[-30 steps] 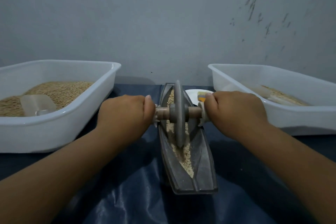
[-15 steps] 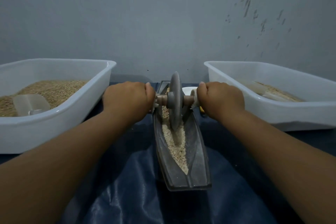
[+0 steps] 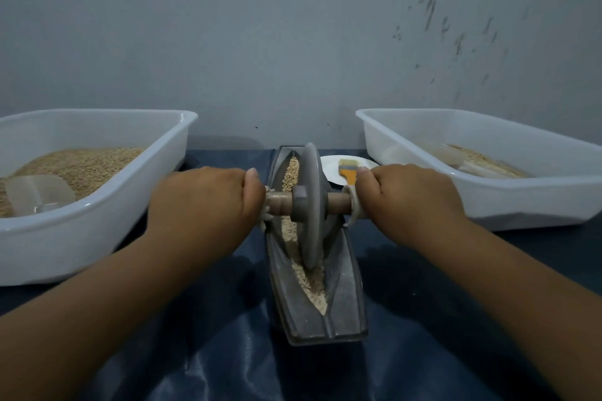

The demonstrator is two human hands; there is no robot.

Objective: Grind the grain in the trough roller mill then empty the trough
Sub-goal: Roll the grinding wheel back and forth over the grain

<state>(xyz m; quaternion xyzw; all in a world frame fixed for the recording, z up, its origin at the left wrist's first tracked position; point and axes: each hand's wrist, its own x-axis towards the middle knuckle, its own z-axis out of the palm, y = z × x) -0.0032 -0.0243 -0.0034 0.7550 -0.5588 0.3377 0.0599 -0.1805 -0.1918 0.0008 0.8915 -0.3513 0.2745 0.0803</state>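
Note:
A grey boat-shaped trough (image 3: 345,303) lies lengthwise on the dark cloth in front of me, with pale grain (image 3: 312,283) along its groove. A grey roller disc (image 3: 311,208) stands upright in the groove, about mid-length. A wooden axle (image 3: 337,202) runs through the disc. My left hand (image 3: 208,202) grips the axle's left end and my right hand (image 3: 407,198) grips its right end. Both ends are hidden inside my fists.
A white tub (image 3: 97,205) at the left holds whole grain and a clear scoop (image 3: 39,194). A second white tub (image 3: 488,192) at the right holds some grain. Behind the trough sits a white plate (image 3: 332,169) with an orange brush (image 3: 348,171). A grey wall stands close behind.
The roller went from mid-trough to the far end half a second ago, and has now rolled back toward me to about mid-trough. Both hands kept their grip.

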